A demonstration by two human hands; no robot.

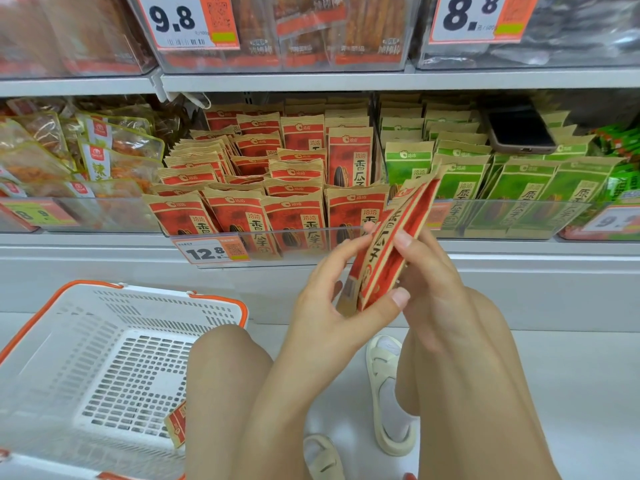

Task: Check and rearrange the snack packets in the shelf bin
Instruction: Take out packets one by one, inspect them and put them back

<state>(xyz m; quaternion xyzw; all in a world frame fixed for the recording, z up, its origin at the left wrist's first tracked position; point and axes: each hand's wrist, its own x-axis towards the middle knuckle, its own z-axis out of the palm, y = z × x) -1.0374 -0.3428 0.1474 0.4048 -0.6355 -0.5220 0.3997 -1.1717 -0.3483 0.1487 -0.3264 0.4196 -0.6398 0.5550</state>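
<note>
Both hands, left hand (325, 306) and right hand (433, 282), are pinching a small stack of red-and-kraft paper snack packets (391, 244) just before the clear plastic shelf bin (277, 244); possibly three packets. Loose grip risks fanning, dropping one.

2 hands (332, 299), 1 basket (45, 341), 1 phone (519, 131), 2 sandals (388, 393)

A shop aisle — shelf bins (346, 233) of snack packets, price tags (207, 252), a shopping basket (69, 341).
</note>
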